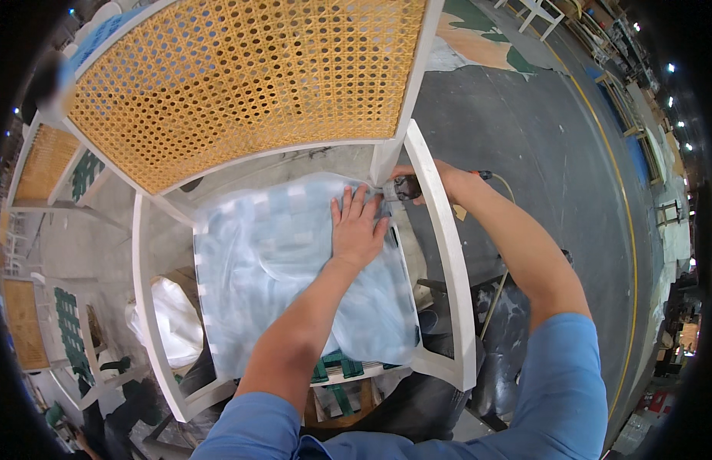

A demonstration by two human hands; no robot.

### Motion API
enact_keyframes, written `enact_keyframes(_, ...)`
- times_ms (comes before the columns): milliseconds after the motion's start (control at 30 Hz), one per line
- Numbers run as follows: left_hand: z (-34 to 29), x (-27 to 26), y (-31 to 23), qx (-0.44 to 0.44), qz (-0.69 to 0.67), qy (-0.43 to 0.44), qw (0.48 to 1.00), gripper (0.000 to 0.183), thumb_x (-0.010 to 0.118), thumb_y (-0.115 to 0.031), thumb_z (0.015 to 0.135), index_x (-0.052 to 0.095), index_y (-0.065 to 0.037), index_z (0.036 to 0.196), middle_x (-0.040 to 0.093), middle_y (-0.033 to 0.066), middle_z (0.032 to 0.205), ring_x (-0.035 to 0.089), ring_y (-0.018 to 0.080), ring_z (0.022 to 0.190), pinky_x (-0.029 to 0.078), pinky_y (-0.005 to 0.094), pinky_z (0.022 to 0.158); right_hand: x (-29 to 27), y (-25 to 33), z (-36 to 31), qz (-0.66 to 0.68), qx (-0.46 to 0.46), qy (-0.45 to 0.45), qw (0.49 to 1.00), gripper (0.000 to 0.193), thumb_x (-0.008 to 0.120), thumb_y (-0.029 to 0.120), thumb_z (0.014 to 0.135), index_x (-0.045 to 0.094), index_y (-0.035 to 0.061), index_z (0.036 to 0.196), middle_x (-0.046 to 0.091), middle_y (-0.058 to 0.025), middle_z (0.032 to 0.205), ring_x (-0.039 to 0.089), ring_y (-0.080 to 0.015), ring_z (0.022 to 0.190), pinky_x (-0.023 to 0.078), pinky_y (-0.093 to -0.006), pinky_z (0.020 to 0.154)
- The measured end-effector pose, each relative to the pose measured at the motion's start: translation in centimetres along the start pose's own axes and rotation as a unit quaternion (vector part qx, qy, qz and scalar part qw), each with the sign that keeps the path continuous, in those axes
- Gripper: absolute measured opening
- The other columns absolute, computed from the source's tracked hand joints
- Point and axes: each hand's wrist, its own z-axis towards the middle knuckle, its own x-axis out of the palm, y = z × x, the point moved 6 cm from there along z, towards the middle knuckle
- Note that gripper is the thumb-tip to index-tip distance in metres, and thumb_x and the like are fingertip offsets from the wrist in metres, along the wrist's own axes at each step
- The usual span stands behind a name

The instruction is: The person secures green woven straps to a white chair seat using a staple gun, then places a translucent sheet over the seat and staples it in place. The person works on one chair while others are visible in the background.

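Observation:
A white armchair frame [444, 230] stands in front of me, its cane back [249, 84] on the far side. Thin, pale translucent fabric [256, 261] covers the seat, and green and white webbing shows through or below it. My left hand [357, 230] lies flat on the fabric near the seat's far right corner, fingers spread. Beyond the right armrest, my right hand [440, 180] is wrapped round a dark staple gun [406, 188] with an air hose [503, 180]. The tool's nose is at the seat's corner by the back post; its exact contact is hidden.
Other cane-backed chairs [42, 165] with green webbing stand to the left. A white bag [172, 322] is beside the chair's left side. A yellow line [620, 184] runs along the grey floor at right, with furniture parts beyond it.

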Motion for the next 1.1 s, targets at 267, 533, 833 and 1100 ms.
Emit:
enact_keyframes(267, -7.8, 0.7, -4.8, 0.05, 0.072, 0.116, 0.989, 0.061, 0.061, -0.034, 0.101, 0.05, -0.006, 0.154, 0.036, 0.012, 0.169, 0.023, 0.0459, 0.158, 0.018, 0.068, 0.125, 1.4, -2.9, -1.0, 0.425, 0.177, -0.017, 0.887, 0.037, 0.06, 0.025, 0.106, 0.068, 0.0205, 0.142, 0.071, -0.0031, 0.123, 0.067, -0.0164, 0.103, 0.057, -0.0335, 0.089)
enact_keyframes(533, -8.8, 2.5, -6.2, 0.02, 0.086, 0.121, 0.989, 0.067, 0.054, -0.041, 0.104, 0.042, -0.008, 0.161, 0.031, 0.0075, 0.172, 0.02, 0.0451, 0.159, 0.011, 0.0655, 0.128, 0.3, -2.1, -1.6, 0.329, 0.174, -0.001, 0.928, 0.088, 0.089, 0.0, 0.071, 0.058, 0.0215, 0.151, 0.069, -0.012, 0.132, 0.065, -0.0256, 0.118, 0.055, -0.0378, 0.103)
enact_keyframes(833, -8.9, 2.1, -6.9, 0.023, 0.088, 0.084, 0.992, 0.059, 0.058, -0.037, 0.102, 0.051, -0.014, 0.156, 0.035, 0.0046, 0.17, 0.024, 0.0453, 0.158, 0.013, 0.0678, 0.126, 0.7, -0.7, -3.9, -0.017, -0.103, -0.032, 0.994, 0.048, 0.08, 0.019, 0.078, 0.07, 0.0052, 0.122, 0.074, -0.0252, 0.113, 0.07, -0.0441, 0.107, 0.056, -0.0457, 0.091)
enact_keyframes(1100, -9.0, 2.4, -7.3, 0.018, 0.088, 0.073, 0.993, 0.06, 0.057, -0.038, 0.101, 0.051, -0.014, 0.156, 0.038, 0.0049, 0.169, 0.025, 0.0443, 0.157, 0.01, 0.0677, 0.126, 0.8, 0.1, -5.5, -0.031, -0.098, -0.015, 0.995, 0.048, 0.077, 0.017, 0.082, 0.068, 0.0067, 0.128, 0.075, -0.0221, 0.116, 0.07, -0.0424, 0.108, 0.057, -0.0452, 0.094)
